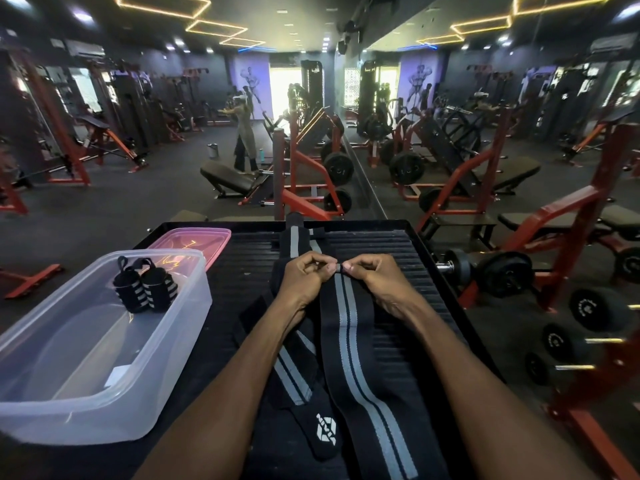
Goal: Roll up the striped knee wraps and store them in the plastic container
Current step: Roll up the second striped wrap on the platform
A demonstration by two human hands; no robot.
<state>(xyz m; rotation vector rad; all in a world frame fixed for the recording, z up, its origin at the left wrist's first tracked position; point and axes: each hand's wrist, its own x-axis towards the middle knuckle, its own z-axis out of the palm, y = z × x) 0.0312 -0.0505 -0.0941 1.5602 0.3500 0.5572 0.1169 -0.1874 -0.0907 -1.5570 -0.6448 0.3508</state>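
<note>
A long black knee wrap with grey stripes (pixel 360 362) lies flat on the black ribbed platform (pixel 398 244), running from me toward the far side. My left hand (pixel 304 275) and my right hand (pixel 377 275) pinch its far end together, where a small tight roll has formed. A second striped wrap (pixel 298 379) with a white logo lies under my left forearm, and its far part (pixel 294 240) reaches the platform's back edge. Two rolled striped wraps (pixel 145 289) stand in the clear plastic container (pixel 86 403) at the left.
A pink lid (pixel 194 240) lies behind the container. Dumbbells on a red rack (pixel 585 327) stand to the right. Red gym machines, benches and a mirror wall fill the room ahead, with a person (pixel 242 133) standing far off.
</note>
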